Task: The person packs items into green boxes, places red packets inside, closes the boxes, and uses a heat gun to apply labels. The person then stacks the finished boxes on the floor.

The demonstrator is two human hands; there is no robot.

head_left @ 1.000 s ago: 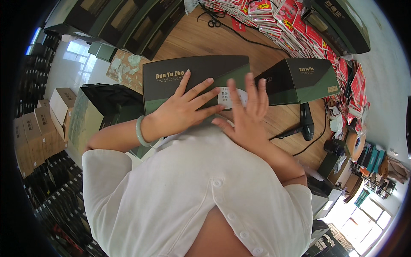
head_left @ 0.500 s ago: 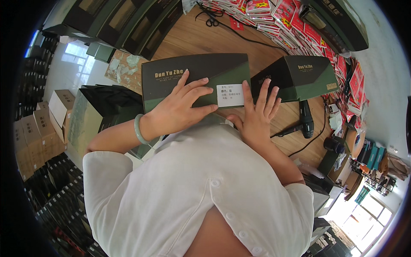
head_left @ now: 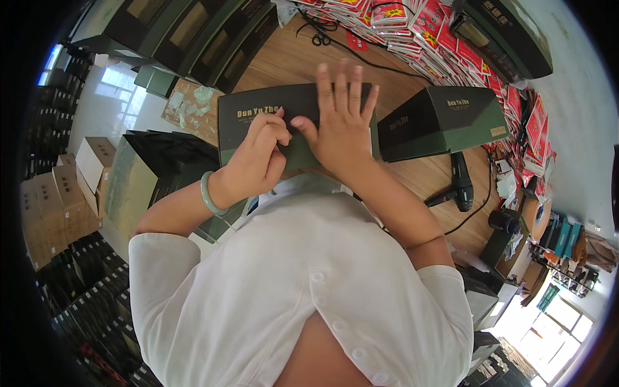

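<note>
A dark green and black shoe-type box with gold lettering lies in front of me on the table. My left hand, a pale green bangle at its wrist, rests over the box's near left part with its fingers curled in; whether anything is inside them is hidden. My right hand is spread over the right half of the box, fingers pointing away and slightly blurred. It covers most of a white label, of which only a sliver shows by the box's right edge. To the right stands a second, similar box.
A black hair dryer lies on the wooden table at right. Scissors and a cable lie at the back, beside piles of red-and-white packets. Stacked dark boxes stand far left, cardboard cartons beyond on the left.
My right hand has moved left and away from me, onto the box and over the white label. My left hand's fingers, spread before, have curled in.
</note>
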